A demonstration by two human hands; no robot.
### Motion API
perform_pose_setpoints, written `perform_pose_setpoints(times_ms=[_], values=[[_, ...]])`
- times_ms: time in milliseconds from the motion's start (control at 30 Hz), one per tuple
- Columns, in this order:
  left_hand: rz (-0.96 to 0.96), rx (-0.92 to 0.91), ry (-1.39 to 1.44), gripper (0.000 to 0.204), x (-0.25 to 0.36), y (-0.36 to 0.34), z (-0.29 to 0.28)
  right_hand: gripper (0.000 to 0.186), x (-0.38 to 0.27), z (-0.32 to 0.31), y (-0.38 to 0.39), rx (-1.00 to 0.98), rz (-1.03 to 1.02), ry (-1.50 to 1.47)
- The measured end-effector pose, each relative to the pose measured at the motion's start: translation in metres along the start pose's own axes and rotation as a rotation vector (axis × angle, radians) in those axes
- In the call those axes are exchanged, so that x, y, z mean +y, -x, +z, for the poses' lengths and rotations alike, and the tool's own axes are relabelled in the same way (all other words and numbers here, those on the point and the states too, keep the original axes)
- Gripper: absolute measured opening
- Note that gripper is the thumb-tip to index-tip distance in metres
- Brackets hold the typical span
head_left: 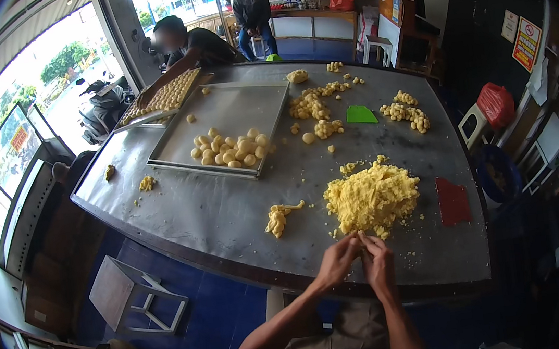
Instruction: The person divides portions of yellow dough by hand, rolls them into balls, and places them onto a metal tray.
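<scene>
A big heap of crumbly yellow filling or dough [371, 195] lies on the metal-topped table in front of me. At its near edge my left hand [336, 263] and my right hand [377, 263] meet, fingertips pinched together. Whatever they hold between them is too small and hidden to make out. Left of the heap lies a small squeezed clump of the same yellow stuff [278, 221]. A dark red flat scraper [452, 201] rests to the right of the heap. Loose crumbs are scattered around my hands.
A metal tray [171, 135] holds several pale dough balls [239, 150]. Behind it, a co-worker [200, 49] reaches over another filled tray [170, 90]. Small yellow balls [309, 105] and a green scraper [360, 115] lie farther back. Another person [252, 12] sits beyond; a stool [115, 293] stands at left.
</scene>
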State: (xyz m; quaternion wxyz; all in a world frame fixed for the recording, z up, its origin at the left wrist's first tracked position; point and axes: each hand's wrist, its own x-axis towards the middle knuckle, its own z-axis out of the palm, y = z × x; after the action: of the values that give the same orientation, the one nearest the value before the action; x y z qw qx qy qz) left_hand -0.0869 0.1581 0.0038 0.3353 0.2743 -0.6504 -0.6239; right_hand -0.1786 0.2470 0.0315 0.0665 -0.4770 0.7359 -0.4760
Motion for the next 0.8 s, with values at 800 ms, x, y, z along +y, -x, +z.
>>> perform_pose_setpoints(times_ms=[800], values=[[0.005,-0.147,-0.504,0.027,-0.006,0.001,-0.029,0.02,-0.016,0.008,-0.006,-0.088,-0.116,0.019]])
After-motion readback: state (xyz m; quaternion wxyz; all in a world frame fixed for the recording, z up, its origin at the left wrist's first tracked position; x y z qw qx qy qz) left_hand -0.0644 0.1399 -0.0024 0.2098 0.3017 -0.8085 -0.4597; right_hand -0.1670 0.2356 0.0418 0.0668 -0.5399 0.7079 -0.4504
